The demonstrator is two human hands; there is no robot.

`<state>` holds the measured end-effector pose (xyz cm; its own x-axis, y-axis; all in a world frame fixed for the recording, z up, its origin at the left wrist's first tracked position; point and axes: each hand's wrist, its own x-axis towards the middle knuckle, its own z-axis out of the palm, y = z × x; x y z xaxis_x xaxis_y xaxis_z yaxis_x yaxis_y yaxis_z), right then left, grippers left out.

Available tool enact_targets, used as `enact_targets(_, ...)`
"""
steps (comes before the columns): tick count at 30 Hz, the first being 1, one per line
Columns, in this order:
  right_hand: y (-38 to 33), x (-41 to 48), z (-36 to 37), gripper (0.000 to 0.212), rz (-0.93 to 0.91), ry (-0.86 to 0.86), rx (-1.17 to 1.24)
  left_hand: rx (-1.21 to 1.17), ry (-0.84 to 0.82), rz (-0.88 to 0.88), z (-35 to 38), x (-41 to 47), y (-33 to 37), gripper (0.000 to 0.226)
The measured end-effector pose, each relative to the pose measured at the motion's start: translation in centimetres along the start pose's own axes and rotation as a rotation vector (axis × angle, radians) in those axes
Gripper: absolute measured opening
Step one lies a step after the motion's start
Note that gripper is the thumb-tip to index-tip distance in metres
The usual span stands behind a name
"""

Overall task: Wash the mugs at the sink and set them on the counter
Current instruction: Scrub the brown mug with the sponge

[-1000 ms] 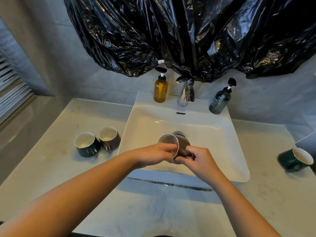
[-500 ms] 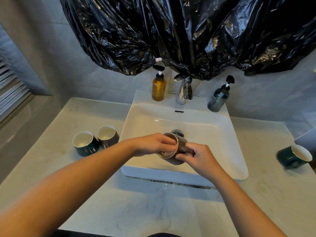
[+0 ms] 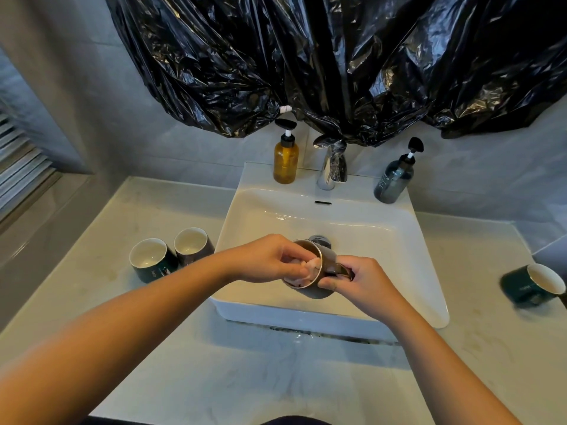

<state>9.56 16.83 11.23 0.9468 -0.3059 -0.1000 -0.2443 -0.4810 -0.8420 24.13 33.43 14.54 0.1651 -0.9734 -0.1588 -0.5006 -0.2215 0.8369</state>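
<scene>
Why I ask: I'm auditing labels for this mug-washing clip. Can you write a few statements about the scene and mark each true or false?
1. The right hand holds the brown mug by its handle above the sink. True.
2. The left hand has fingers inside the brown mug. True.
3. Water streams from the tap. False: no stream shows below the faucet.
4. The mug right of the sink stands upright. False: the right green mug lies on its side on the counter.
5. Both pump bottles are amber. False: only the amber bottle is; the other bottle is dark blue-grey.
6. Two mugs stand upright left of the sink. True: the left green mug and the dark mug.
</scene>
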Motion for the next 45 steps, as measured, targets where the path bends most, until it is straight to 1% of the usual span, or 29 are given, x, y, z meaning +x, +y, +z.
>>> enact_targets(4,-0.4,0.2,-0.7,0.026,-0.012,-0.005,0.028,0.185,-0.162,-0.015,-0.5,-0.3,0.5,0.026)
enact_targets(5,-0.6,0.3,-0.7,0.029,-0.016,-0.015,0.031,0.242,-0.194,-0.016,-0.6,-0.2,0.5,0.02)
enact_targets(6,-0.7,0.4,-0.7,0.032,-0.022,-0.024,0.034,0.296,-0.224,-0.012,-0.5,-0.1,0.4,0.009)
enact_targets(7,-0.8,0.5,-0.6,0.033,-0.028,-0.032,0.037,0.346,-0.251,-0.019,-0.4,0.0,0.4,0.007)
enact_targets(8,-0.9,0.7,-0.6,0.031,-0.032,-0.043,0.034,0.376,-0.278,-0.034,-0.2,0.2,0.3,0.015)
enact_targets(10,-1.0,0.9,-0.6,0.029,-0.036,-0.055,0.03,0.369,-0.298,-0.064,-0.2,0.3,0.2,0.02)
enact_targets(13,-1.0,1.2,-0.8,0.032,-0.022,-0.051,0.051,0.355,-0.248,-0.069,-0.5,0.4,0.4,0.018)
enact_targets(14,-1.1,1.3,-1.0,0.031,-0.017,-0.045,0.051,0.345,-0.209,-0.054,-0.5,0.5,0.4,0.016)
enact_targets(17,-1.2,1.3,-1.4,0.023,0.001,-0.029,0.047,0.293,-0.018,-0.027,-0.5,0.5,0.2,0.015)
enact_targets(19,-1.2,1.4,-1.6,0.026,0.01,-0.016,0.033,0.322,0.071,-0.024,-0.4,0.7,0.0,0.019)
enact_targets(20,-1.3,1.4,-1.7,0.029,0.015,-0.008,0.019,0.365,0.077,-0.028,-0.4,0.8,0.0,0.018)
enact_targets(21,-1.4,1.5,-1.8,0.03,0.017,-0.004,0.01,0.408,0.052,-0.03,-0.3,0.8,0.0,0.013)
enact_targets(22,-1.6,1.5,-1.9,0.03,0.02,-0.003,0.005,0.444,-0.011,-0.031,-0.3,0.8,0.1,0.007)
enact_targets(25,-1.6,1.5,-2.3,0.027,0.026,-0.014,-0.006,0.476,-0.196,-0.075,0.2,0.8,0.7,0.024)
enact_targets(27,-1.7,1.3,-2.5,0.029,0.028,-0.015,-0.005,0.517,-0.226,-0.079,0.5,0.8,0.8,0.023)
enact_targets(29,-1.5,1.2,-2.7,0.03,0.035,-0.008,0.011,0.609,-0.175,-0.044,0.8,1.0,0.8,0.017)
enact_targets(33,-1.2,0.9,-3.1,0.03,0.049,0.021,0.09,0.729,0.051,0.035,1.5,1.2,0.8,0.028)
enact_targets(36,-0.6,0.5,-2.9,0.022,0.088,0.045,0.184,0.791,0.159,0.08,2.2,1.2,0.5,0.03)
enact_targets(37,-0.3,0.4,-2.7,0.024,0.105,0.057,0.194,0.807,0.187,0.087,2.5,1.1,0.5,0.03)
enact_targets(39,-0.2,0.2,-2.2,0.029,0.16,0.077,0.258,0.818,0.229,0.091,3.4,1.0,0.7,0.029)
enact_targets(42,-0.5,0.1,-1.4,0.028,0.292,0.082,0.504,0.842,0.306,0.127,5.3,0.9,0.3,0.025)
enact_targets(45,-0.3,0.2,-0.8,0.023,0.374,0.092,0.537,0.879,0.404,0.138,7.1,1.1,-1.1,0.026)
